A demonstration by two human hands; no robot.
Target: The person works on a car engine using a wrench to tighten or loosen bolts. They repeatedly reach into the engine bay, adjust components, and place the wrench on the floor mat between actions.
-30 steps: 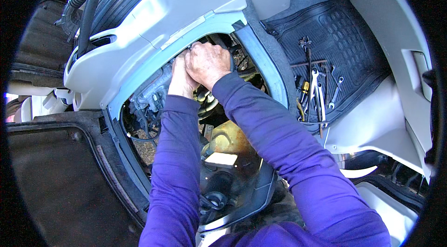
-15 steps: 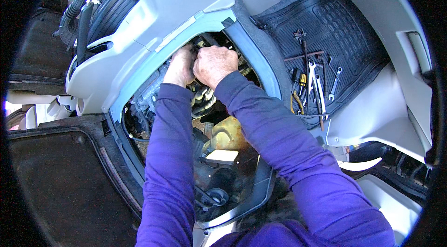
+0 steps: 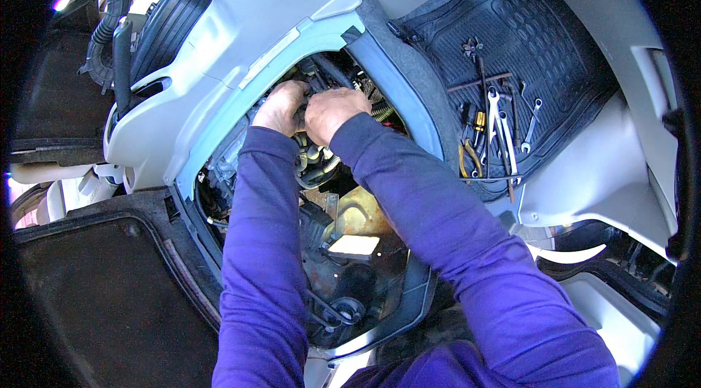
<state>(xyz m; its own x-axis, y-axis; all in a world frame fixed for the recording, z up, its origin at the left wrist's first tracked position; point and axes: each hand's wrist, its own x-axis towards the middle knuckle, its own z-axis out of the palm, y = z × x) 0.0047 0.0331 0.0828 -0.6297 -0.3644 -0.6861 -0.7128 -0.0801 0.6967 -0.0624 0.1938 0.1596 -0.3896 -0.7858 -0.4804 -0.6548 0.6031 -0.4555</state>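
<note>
Both of my arms, in purple sleeves, reach into the opening of a vehicle's engine bay. My left hand [image 3: 282,106] is bent inward among the engine parts, its fingertips hidden. Right beside it, my right hand [image 3: 337,110] is curled closed with its knuckles up; whatever it grips is out of sight beneath it. A dark hose [image 3: 332,70] runs just beyond the hands. Below them lie ribbed cable conduits [image 3: 321,169] and a yellowish, stained metal part [image 3: 363,211]. A light blue painted frame [image 3: 208,125] borders the opening.
On the black rubber floor mat [image 3: 537,30] at the right lie several wrenches [image 3: 499,121], a yellow-and-black screwdriver [image 3: 479,123] and yellow-handled pliers [image 3: 468,159]. Grey plastic trim [image 3: 255,12] rises beyond the opening. A dark panel [image 3: 109,278] is at the left.
The view has shifted slightly. My hands stay close together in the same spot; the right hand has turned a little and sits slightly lower.
</note>
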